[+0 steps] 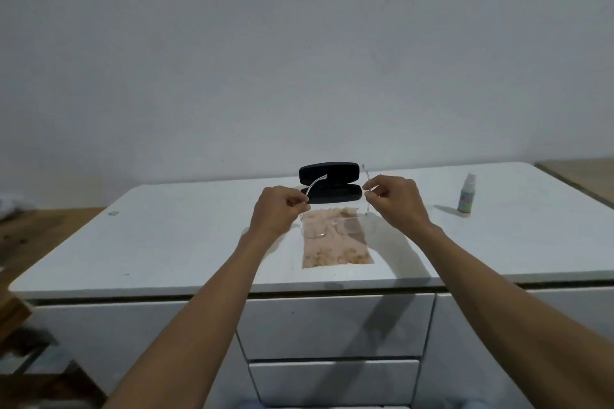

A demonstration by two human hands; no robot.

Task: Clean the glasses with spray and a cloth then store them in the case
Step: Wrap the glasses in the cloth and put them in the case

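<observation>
**Glasses held by both arms above the cloth**

The left hand (282, 207) and right hand (395, 197) are each pinched shut on 1 arm of the clear glasses (327, 226), which hang lenses-down just over the cloth (335, 244). I'd judge the arms need folding in, or the lenses wiping; either way grip near the hinges and keep fingers off the lenses. Just beyond the hands lies 1 open black case (329, 182). Well to the right of the right hand stands 1 spray bottle (466, 194) on the counter (182, 236). Count: 1 pair of glasses, 1 cloth.
</observation>
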